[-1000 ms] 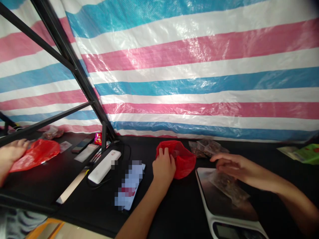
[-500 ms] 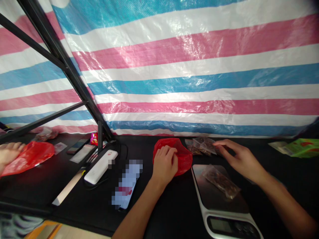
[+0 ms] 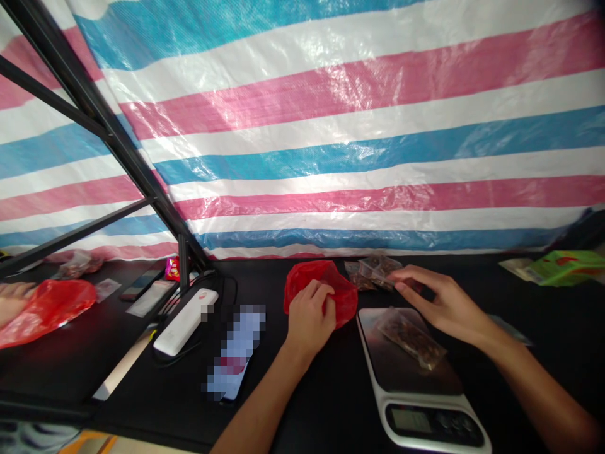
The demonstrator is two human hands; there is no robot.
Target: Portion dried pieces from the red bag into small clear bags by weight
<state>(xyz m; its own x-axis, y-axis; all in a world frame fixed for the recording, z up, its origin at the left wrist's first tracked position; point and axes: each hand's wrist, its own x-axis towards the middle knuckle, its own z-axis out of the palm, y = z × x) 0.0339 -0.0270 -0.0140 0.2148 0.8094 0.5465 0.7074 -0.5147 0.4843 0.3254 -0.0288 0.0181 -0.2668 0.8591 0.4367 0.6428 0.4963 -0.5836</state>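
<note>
My left hand (image 3: pixel 312 312) is curled over a crumpled red plastic bag (image 3: pixel 341 296), fingers bent into its film. Left of the scale the bag lies on the black tabletop. My right hand (image 3: pixel 432 296) reaches over the scale's far right side. Its thumb and forefinger are slightly apart at the right edge of several small clear packets (image 3: pixel 373 272) with brown contents. Whether the fingertips touch a packet cannot be made out. One clear packet of brown pieces (image 3: pixel 411 339) lies slantwise on the metal plate of the digital scale (image 3: pixel 378 384).
A phone (image 3: pixel 239 359) and a white power bank (image 3: pixel 186 323) with black cable lie to the left. Beyond the black frame post (image 3: pixel 142 176), another person's hand (image 3: pixel 14 302) rests at a red bag (image 3: pixel 59 309). A green package (image 3: pixel 567 268) lies far right.
The view has shifted slightly to the right. My right hand has come a little closer to the small packets. My left hand stays on the red bag.
</note>
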